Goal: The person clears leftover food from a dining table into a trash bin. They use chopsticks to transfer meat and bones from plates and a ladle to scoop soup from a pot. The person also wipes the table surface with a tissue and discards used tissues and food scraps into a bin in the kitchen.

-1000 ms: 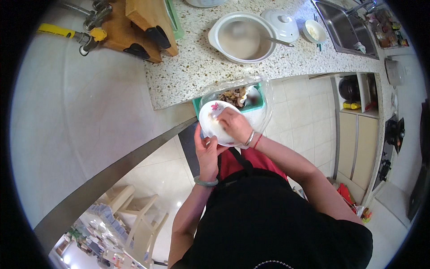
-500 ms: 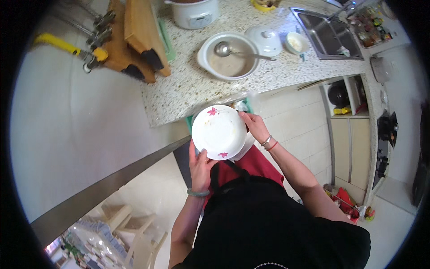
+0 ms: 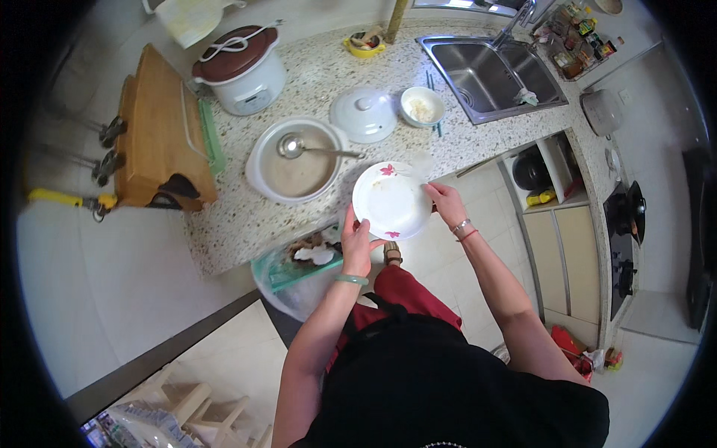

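Note:
Between both hands I hold a round white plate [image 3: 396, 203] with pink flower prints, tilted so its upper face shows a few small food bits. My left hand [image 3: 357, 240] grips the lower left rim, thumb on top and fingers beneath. At the right rim, my right hand [image 3: 447, 204] pinches the edge. Beyond the plate, on the counter, stands a white pot [image 3: 258, 175] of cloudy liquid with a metal ladle [image 3: 293, 145] lying in it. A green-rimmed bin [image 3: 275, 278] lined with a clear bag, with waste inside, sits below the counter edge by my left forearm.
On the speckled counter [image 3: 224, 239] are a white lid [image 3: 364, 113], a bowl with leftovers [image 3: 421, 107], chopsticks, a slow cooker [image 3: 246, 75] and a yellow dish [image 3: 364, 46]. The sink [image 3: 478, 82] lies at back right, cutting boards [image 3: 160, 127] at left, the stove [image 3: 624, 246] far right.
The plate has moved right, away from over the bin, still in both hands. My view has shifted, and the bin with its waste now shows more fully.

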Demonstrator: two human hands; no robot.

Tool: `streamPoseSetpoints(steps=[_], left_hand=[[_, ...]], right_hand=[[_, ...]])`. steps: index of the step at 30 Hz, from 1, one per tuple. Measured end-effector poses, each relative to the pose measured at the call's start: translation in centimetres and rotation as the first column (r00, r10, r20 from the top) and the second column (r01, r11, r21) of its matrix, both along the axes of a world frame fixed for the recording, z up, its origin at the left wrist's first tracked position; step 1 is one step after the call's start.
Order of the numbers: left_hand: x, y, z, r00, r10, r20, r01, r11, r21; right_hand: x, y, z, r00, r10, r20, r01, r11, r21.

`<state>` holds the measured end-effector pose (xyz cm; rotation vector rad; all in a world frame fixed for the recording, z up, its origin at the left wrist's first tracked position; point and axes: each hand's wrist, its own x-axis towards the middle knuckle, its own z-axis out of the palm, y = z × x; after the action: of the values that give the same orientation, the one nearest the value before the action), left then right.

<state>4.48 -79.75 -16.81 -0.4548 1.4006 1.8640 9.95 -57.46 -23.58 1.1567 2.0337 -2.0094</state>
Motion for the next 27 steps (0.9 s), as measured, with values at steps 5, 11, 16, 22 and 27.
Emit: streamPoseSetpoints(steps=[5, 11, 16, 22, 27], left_hand=[[-1.4, 5.6, -5.5, 0.99, 0.14, -0.002, -0.14, 0.986, -0.088], [-2.5, 9.9, -7.7, 0.979, 0.205, -0.022, -0.205, 0.962, -0.179], [-2.8, 11.4, -7.8, 0.977, 0.209, -0.037, -0.211, 0.947, -0.243], [-3.5, 12.8, -9.2, 0.971, 0.219, -0.094, -0.237, 0.928, -0.288], [-4.2, 14.0, -8.5, 0.964, 0.263, -0.048, -0.264, 0.91, -0.32]], right_hand=[[-3.5, 4.9, -3.8, 0.998, 0.059, 0.016, -0.059, 0.998, 0.03], [-5.9, 8.7, -7.8, 0.996, 0.063, 0.067, -0.066, 0.996, 0.053], [-7.6, 10.2, -8.1, 0.986, 0.108, 0.128, -0.112, 0.993, 0.022], [-11.7, 13.0, -10.1, 0.995, -0.078, -0.054, 0.071, 0.989, -0.128], [-14.2, 14.3, -6.6, 0.995, -0.034, 0.098, 0.064, 0.943, -0.326]])
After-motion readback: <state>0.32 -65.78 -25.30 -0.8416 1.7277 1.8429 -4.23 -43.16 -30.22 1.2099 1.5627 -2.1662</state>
